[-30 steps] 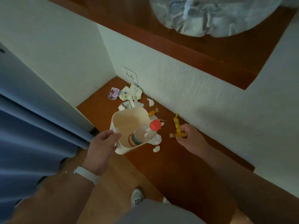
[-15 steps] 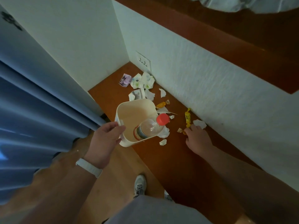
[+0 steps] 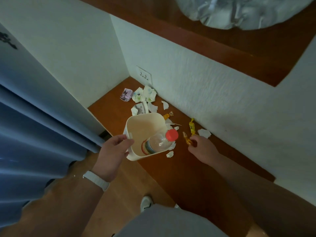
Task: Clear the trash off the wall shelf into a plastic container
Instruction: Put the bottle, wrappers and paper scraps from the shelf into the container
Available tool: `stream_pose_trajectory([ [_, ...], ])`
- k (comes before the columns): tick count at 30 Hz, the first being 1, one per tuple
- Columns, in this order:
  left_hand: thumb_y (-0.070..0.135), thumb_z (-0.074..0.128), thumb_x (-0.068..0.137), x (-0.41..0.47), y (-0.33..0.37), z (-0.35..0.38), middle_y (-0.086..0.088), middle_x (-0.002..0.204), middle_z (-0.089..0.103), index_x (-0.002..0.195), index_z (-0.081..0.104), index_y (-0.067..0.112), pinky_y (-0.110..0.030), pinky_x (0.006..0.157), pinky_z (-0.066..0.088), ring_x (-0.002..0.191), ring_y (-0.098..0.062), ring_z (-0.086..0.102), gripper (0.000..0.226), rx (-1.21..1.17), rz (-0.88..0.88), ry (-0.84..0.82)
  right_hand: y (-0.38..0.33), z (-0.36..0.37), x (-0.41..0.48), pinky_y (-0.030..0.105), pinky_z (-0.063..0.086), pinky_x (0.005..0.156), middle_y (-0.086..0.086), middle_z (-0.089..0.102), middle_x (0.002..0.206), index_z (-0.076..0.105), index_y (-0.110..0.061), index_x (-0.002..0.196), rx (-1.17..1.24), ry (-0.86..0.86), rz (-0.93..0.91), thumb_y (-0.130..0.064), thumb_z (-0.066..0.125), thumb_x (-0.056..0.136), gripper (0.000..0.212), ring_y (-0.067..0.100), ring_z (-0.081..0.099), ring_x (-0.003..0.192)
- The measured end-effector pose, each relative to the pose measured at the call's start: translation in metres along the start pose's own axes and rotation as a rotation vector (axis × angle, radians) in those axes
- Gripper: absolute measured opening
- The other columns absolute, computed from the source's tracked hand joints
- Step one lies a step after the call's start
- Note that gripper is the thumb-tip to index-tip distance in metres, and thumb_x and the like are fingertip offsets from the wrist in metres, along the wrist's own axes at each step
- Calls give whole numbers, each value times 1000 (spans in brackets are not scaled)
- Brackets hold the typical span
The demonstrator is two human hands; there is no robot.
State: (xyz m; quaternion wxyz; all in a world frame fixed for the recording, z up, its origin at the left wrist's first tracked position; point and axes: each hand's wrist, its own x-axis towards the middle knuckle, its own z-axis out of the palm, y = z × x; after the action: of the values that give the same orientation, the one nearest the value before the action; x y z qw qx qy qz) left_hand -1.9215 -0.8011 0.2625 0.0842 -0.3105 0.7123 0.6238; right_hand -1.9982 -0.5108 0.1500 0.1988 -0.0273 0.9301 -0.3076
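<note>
Blue curtain [image 3: 34, 125] hangs at nine o'clock; a socket [image 3: 144, 75] sits at twelve, crumpled silver sheet [image 3: 239, 11] at one, a shoe [image 3: 145, 203] at six.

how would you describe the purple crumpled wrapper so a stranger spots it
On the brown wooden shelf, find the far corner below the white wall socket. The purple crumpled wrapper lies leftmost in the litter there, beside white crumpled papers with green print. It alone is purple.

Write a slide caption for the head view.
Left hand holds the container; right hand pinches an orange wrapper.
</note>
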Motion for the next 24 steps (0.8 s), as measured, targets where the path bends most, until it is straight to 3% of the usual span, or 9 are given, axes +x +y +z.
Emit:
stream_pose_trajectory([
  [3,22,70,90,4,2,-3,-7,109,78,112,72,16,-49,99,56,104,-26,73,23,26,21,-51,-32,-32,-8,24,47,60,-3,65,91,64,-24,103,283,68,-16,-24,62,91,12,11,61,72],
  [8,20,70,91,8,7,-3,-4,104,79,107,74,19,-50,98,56,102,-25,74,17,73,32,-110,-85,-75,-22,37,51,62,-7,67,73,71,-26,92,557,22,-117,-15,65,88,13,16,61,67],
  [11,16,69,91,8,9,-4,-4,101,80,105,76,17,-47,95,58,99,-25,75,15,82,50,-137,-107,-86,-26,36,48,62,-4,67,80,72,-23,95,497,-82,-151,-17,66,88,11,16,60,71],
  [16,12,67,92,9,14,-6,-4,104,78,109,73,13,-31,80,58,98,-21,73,17,59,47,-171,-124,-80,-23,26,52,67,-3,69,97,69,-25,104,252,-227,-145,-25,70,87,17,14,66,84],
  [20,15,68,92,14,14,-6,-2,104,78,109,73,16,-23,71,54,97,-18,73,18,70,45,-179,-120,-70,-17,34,56,78,-2,68,102,67,-23,111,215,-211,-117,-34,74,83,31,17,68,92],
  [24,14,68,92,20,13,-2,-2,105,77,111,73,15,-21,70,55,97,-18,74,19,76,27,-176,-108,-65,-11,35,57,83,-6,68,100,66,-27,110,240,-164,-103,-42,68,86,28,12,68,88],
])
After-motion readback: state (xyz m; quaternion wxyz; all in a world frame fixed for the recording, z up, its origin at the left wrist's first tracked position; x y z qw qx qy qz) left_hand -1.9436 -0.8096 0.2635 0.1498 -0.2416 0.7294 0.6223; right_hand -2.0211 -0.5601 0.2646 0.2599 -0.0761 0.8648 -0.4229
